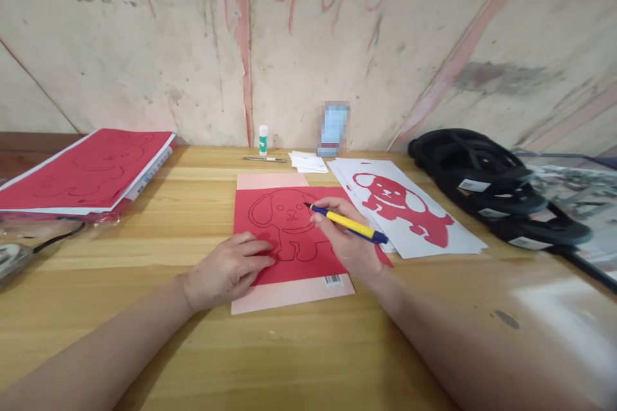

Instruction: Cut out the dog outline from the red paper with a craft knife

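Fingers (324, 218) of your right hand (351, 244) are clenched on the yellow-and-blue pen (347, 223), tip resting on the red sheet (289, 234) at frame centre, near the drawn dog's head. Left hand (229, 270) lies flat, fingers released, pinning the sheet's lower left edge.

Risks:
- Red sheet sits loose on a pink backing sheet (289, 295); only the left hand holds it. Ease off and the pen drag likely shifts it, breaking the outline.
- Right wrist rests over the sheet's right edge, just beside the white sheets with the cut-out red dog (405, 209). A sweep could nudge that stack or smear fresh ink.
- Pen is held fairly far back; the line may wobble on tight curves.

Writing:
- Barcode sticker (333, 280) on the backing sheet, digits too small to read.
- White labels on the black bundle (486, 186), right of frame, unreadable.
- Glue stick (263, 140) at the wall, label illegible.
- Red scrawl on the wall, no legible words.
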`<state>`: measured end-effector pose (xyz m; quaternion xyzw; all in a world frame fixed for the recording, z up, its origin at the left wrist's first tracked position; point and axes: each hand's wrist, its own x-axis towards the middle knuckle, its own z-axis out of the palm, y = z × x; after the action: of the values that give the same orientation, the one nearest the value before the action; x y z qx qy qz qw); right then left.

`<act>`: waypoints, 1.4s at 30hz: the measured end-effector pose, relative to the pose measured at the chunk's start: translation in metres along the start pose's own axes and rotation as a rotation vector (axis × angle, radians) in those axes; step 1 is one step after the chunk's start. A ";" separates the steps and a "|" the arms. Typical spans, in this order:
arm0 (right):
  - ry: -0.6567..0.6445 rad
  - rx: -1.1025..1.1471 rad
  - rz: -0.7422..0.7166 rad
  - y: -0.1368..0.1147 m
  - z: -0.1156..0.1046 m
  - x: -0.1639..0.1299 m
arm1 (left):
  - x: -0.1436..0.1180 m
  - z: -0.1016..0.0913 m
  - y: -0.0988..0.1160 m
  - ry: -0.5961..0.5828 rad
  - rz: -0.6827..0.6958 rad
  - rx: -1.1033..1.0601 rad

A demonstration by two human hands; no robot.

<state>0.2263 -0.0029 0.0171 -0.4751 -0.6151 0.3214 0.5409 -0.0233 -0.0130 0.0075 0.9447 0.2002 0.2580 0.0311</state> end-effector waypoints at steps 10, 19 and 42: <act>-0.254 0.118 0.137 0.010 0.003 -0.003 | -0.001 -0.001 -0.001 0.001 -0.002 -0.004; -0.331 0.032 0.112 0.013 0.003 -0.001 | -0.001 0.001 -0.002 0.022 -0.002 -0.005; -0.380 -0.077 0.035 0.013 0.006 -0.004 | -0.003 0.002 -0.003 -0.014 -0.012 0.000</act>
<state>0.2238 -0.0014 0.0032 -0.4370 -0.7095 0.3908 0.3910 -0.0255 -0.0112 0.0038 0.9452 0.2056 0.2514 0.0340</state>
